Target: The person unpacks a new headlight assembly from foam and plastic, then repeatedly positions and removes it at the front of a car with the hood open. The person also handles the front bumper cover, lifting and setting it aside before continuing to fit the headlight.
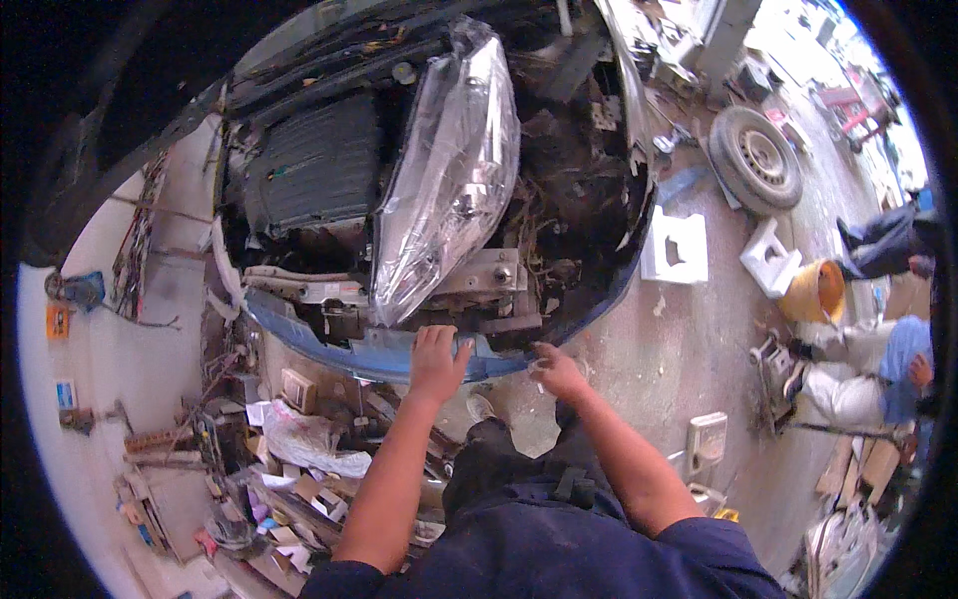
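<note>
A blue car bumper cover (314, 338) curves across the front of an opened engine bay. My left hand (436, 363) lies over its upper edge, fingers forward and thumb spread to the side. Farther right, my right hand (560, 372) is at the bumper's edge, its fingers partly bent; whether it grips anything there is unclear. A headlight assembly (456, 172) in clear plastic wrap lies lengthwise over the engine bay, its near tip just ahead of my left hand. Beside it a metal crossmember (486, 271) and loose wiring (535, 239) are exposed.
A wheel with tyre (757, 161), white foam blocks (677, 262) and a yellow bucket (816, 292) are on the floor at right. Two people (861, 374) are at the right edge. Cardboard, plastic wrap (307, 442) and scrap lie heaped at lower left.
</note>
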The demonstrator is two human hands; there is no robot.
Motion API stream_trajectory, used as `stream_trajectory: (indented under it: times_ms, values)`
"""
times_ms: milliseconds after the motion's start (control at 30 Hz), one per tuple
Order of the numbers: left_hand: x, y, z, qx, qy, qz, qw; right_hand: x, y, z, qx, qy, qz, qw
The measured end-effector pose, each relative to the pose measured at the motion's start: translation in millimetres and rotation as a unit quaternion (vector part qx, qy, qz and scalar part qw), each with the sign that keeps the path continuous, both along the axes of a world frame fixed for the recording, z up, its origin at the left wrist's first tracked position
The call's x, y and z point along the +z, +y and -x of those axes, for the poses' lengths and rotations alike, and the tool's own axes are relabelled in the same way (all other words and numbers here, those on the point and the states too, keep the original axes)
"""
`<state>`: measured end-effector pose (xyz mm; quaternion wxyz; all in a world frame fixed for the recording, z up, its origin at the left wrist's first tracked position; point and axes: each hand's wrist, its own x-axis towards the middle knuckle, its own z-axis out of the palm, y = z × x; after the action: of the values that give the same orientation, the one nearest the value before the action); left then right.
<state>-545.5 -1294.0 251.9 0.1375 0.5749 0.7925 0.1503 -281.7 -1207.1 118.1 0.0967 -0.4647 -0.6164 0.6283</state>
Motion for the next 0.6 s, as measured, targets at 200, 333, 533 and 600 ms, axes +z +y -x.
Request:
stream_trajectory:
  times_ms: [200, 333, 533, 600]
  values:
    - [6, 4, -10, 0.009, 0.038, -0.054, 0.998, 75, 137, 24, -0.096, 0.058, -0.105, 0.988]
    - [19, -4, -9, 0.1, 0.023, -0.155, 0.983, 128, 215, 62, -0.093, 0.126, -0.093, 0.983]
    - [12, 4, 39, 0.389, -0.005, -0.273, 0.88, 178, 300, 113, -0.128, 0.143, 0.0, 0.981]
    - [-3, 13, 60, 0.462, -0.008, -0.279, 0.842, 187, 324, 125, -0.087, 0.187, 0.009, 0.979]
